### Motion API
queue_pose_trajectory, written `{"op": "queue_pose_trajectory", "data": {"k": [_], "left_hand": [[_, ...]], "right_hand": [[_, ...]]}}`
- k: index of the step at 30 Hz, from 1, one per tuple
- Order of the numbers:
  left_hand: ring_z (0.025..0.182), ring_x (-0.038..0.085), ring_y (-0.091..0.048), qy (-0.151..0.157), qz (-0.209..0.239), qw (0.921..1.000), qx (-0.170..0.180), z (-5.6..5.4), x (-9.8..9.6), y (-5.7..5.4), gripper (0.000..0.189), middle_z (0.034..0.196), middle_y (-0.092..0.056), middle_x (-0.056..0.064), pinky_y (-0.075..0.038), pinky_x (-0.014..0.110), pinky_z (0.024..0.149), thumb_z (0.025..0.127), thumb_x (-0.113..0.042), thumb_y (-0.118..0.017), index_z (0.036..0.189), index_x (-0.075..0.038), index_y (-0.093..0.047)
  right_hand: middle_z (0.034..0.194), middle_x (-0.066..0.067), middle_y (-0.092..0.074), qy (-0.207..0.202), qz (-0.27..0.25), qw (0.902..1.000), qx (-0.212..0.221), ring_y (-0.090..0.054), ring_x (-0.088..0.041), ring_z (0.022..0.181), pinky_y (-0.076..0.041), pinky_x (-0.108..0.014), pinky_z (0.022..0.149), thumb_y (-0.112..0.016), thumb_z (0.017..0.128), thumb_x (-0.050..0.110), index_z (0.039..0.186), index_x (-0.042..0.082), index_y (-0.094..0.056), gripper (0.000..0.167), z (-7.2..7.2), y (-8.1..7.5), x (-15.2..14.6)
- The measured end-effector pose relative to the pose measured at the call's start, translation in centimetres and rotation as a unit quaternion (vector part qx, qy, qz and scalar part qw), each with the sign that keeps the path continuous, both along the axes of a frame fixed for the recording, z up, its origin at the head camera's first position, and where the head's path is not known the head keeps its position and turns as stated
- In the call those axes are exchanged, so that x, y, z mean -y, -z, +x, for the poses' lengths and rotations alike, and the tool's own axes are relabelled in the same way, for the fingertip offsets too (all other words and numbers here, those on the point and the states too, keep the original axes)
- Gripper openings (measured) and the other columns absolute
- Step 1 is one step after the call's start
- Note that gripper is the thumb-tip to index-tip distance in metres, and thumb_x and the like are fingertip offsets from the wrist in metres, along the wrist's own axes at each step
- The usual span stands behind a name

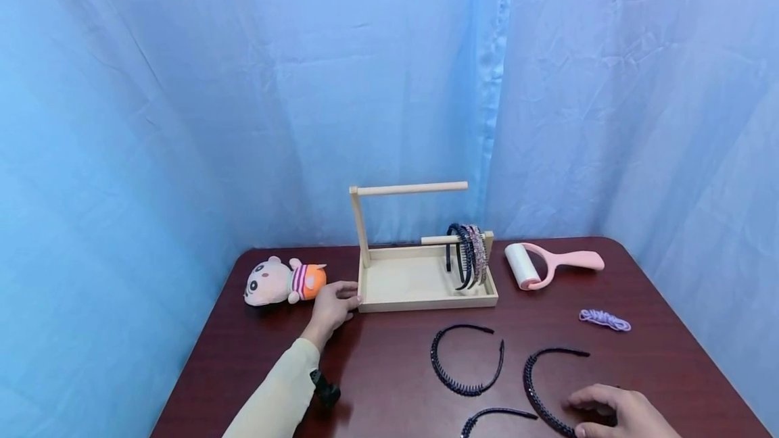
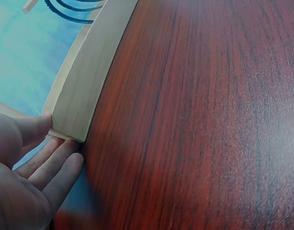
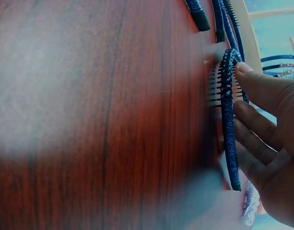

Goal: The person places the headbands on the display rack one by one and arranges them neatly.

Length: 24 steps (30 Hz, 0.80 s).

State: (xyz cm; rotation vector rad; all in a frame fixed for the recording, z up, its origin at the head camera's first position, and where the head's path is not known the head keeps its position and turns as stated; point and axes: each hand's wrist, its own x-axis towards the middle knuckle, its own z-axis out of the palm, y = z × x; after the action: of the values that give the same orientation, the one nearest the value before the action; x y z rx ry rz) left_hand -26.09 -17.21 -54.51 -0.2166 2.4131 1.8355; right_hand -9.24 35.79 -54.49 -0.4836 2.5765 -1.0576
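Note:
In the head view a wooden rack (image 1: pixel 428 303) with a tray base and two bars stands on the table. My left hand (image 1: pixel 333 306) holds its left end, thumb at the rim and fingers against the end wall in the left wrist view. My right hand (image 1: pixel 623 411) reaches down at a black toothed headband (image 1: pixel 531 384) at the front right. In the right wrist view, this headband (image 3: pixel 228 129) lies right beside the thumb and loosely bent fingers. Several headbands (image 1: pixel 467 255), black and glittery, hang on the rack's lower bar.
More black headbands lie in front, one in the middle (image 1: pixel 453 384) and one at the bottom edge (image 1: pixel 487 413). A plush doll (image 1: pixel 286 281) lies left of the rack. To the right are a pink-handled lint roller (image 1: pixel 556 262) and a purple cord bundle (image 1: pixel 604 320). Curtains hang behind the table.

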Motion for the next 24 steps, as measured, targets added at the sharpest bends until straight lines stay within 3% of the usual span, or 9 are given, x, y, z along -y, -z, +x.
{"op": "queue_pose_trajectory", "data": {"k": [5,11,16,24], "left_hand": [[0.098,0.021,-0.071,-0.005,0.006,1.0,0.006,0.0,0.0,0.1,0.04,0.122,-0.07,0.019,-0.06,0.039,0.074,0.094,-0.004,-0.073,0.133,-0.001,-0.066],[0.097,0.019,-0.072,-0.007,0.008,0.9999,0.009,-0.1,0.1,0.1,0.04,0.122,-0.07,0.018,-0.06,0.037,0.071,0.094,-0.005,-0.073,0.134,-0.001,-0.066],[0.096,0.017,-0.072,-0.011,0.009,0.9999,0.01,0.0,0.1,0.2,0.039,0.122,-0.071,0.018,-0.059,0.035,0.071,0.095,-0.006,-0.073,0.133,-0.002,-0.067],[0.098,0.019,-0.07,-0.006,0.009,0.9999,0.006,0.1,0.0,0.1,0.04,0.123,-0.07,0.019,-0.06,0.038,0.073,0.095,-0.005,-0.073,0.134,-0.001,-0.066]], "right_hand": [[0.106,0.01,-0.072,-0.042,-0.015,0.9975,-0.055,-0.062,0.006,0.091,-0.052,-0.022,0.066,-0.078,0.092,0.027,0.115,0.016,-0.074,0.026,-0.1,0.8,-0.3],[0.107,0.013,-0.069,-0.076,-0.03,0.987,-0.139,-0.061,0.002,0.092,-0.049,-0.021,0.065,-0.081,0.089,0.02,0.114,0.022,-0.074,0.026,-0.3,1.6,-0.3],[0.108,0.017,-0.066,-0.078,-0.027,0.985,-0.151,-0.06,0.002,0.092,-0.048,-0.02,0.065,-0.082,0.088,0.02,0.112,0.024,-0.075,0.025,-0.2,2.2,-0.2],[0.099,0.016,-0.063,-0.058,-0.034,0.9866,-0.148,-0.058,0.006,0.082,-0.046,-0.021,0.059,-0.08,0.088,0.011,0.096,0.023,-0.078,0.015,0.1,2.5,0.0]]}}
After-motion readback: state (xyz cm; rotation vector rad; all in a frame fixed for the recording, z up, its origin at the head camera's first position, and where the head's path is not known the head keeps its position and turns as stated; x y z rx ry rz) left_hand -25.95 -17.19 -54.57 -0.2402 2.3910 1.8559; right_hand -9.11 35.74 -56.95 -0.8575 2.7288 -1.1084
